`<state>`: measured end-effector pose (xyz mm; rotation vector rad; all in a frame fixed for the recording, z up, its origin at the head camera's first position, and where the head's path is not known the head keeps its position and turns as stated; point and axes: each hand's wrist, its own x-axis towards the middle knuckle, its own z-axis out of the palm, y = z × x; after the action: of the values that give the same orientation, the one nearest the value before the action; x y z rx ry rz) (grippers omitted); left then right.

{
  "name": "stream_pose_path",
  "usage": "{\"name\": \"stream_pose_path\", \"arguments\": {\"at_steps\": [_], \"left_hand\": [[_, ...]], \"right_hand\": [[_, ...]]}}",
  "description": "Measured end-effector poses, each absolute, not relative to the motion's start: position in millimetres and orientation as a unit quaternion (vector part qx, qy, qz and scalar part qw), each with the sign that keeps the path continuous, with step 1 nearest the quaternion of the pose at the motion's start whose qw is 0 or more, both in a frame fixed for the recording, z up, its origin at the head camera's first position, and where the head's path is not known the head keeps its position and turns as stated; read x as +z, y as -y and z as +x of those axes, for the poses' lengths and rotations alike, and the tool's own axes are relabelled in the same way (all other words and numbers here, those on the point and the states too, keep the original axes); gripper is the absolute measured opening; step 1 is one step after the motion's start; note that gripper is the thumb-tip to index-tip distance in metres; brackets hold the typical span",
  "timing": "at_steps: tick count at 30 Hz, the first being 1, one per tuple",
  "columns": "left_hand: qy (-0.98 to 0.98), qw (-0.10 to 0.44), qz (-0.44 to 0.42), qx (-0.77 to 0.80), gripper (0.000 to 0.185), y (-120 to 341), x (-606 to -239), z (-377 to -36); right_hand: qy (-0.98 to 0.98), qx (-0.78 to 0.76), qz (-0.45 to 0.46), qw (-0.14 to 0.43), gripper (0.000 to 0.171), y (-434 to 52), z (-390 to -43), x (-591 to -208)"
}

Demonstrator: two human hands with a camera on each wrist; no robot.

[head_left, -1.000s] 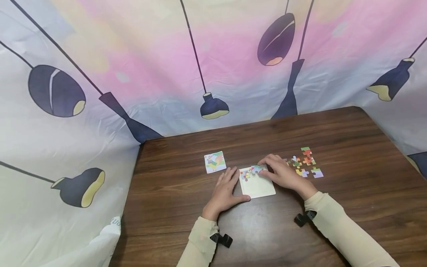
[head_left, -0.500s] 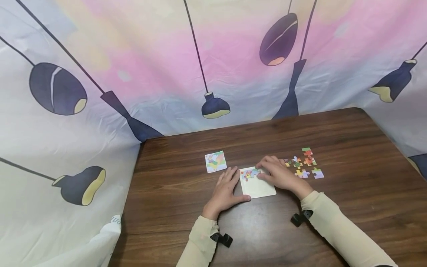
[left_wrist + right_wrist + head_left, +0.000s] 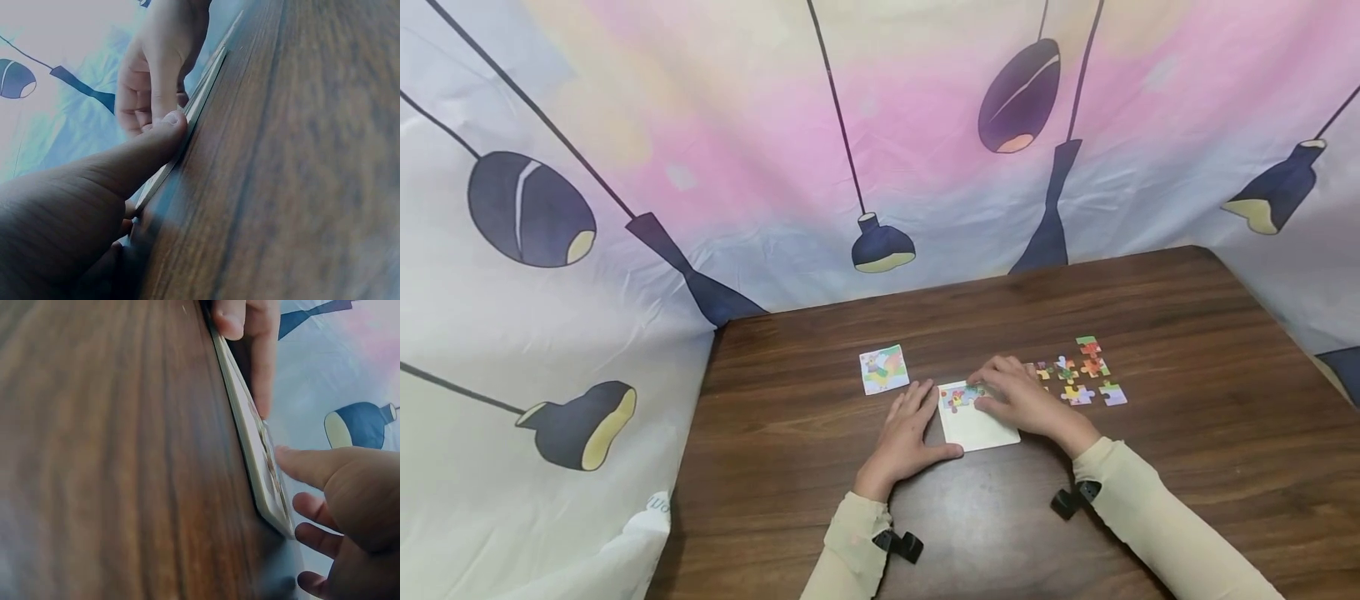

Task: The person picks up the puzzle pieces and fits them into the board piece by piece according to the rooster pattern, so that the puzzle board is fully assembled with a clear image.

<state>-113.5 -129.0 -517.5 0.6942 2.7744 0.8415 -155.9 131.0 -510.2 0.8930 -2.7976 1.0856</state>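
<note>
A white puzzle board (image 3: pixel 981 432) lies flat on the dark wooden table (image 3: pixel 1187 467). A few joined coloured pieces (image 3: pixel 958 396) sit in its far left corner. My left hand (image 3: pixel 910 425) rests flat beside the board's left edge, its thumb (image 3: pixel 156 140) against the near edge (image 3: pixel 200 106). My right hand (image 3: pixel 1011 396) lies over the board's far right part, and its index finger (image 3: pixel 303 465) presses on the pieces seated in the board (image 3: pixel 256 456). What is under that hand's palm is hidden.
Several loose puzzle pieces (image 3: pixel 1078 375) lie scattered to the right of the board. A small picture card (image 3: pixel 883 368) lies to the far left. A printed cloth (image 3: pixel 625 208) hangs around the table's back and sides.
My right hand has slid a little to the left over the board's far edge. The left hand has stayed where it was.
</note>
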Motion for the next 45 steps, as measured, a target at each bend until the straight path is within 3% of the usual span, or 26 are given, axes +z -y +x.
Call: {"name": "stream_pose_path", "arguments": {"at_steps": [15, 30, 36, 45], "left_hand": [[-0.93, 0.072, 0.236, 0.273, 0.103, 129.0, -512.2, -119.1], [-0.928, 0.07, 0.235, 0.281, 0.102, 133.2, -515.5, -114.4], [-0.93, 0.064, 0.227, 0.282, 0.103, 133.5, -515.3, -113.3], [-0.928, 0.072, 0.232, 0.281, 0.104, 127.9, -519.2, -109.7]], "right_hand": [[0.91, 0.26, 0.321, 0.022, 0.025, -117.2, -157.3, -496.5], [0.904, 0.283, 0.321, 0.018, 0.042, -112.0, -151.9, -502.9], [0.873, 0.383, 0.294, 0.073, 0.038, -139.4, -165.7, -504.2], [0.862, 0.445, 0.204, 0.131, 0.03, -227.1, -172.5, -503.6]]}}
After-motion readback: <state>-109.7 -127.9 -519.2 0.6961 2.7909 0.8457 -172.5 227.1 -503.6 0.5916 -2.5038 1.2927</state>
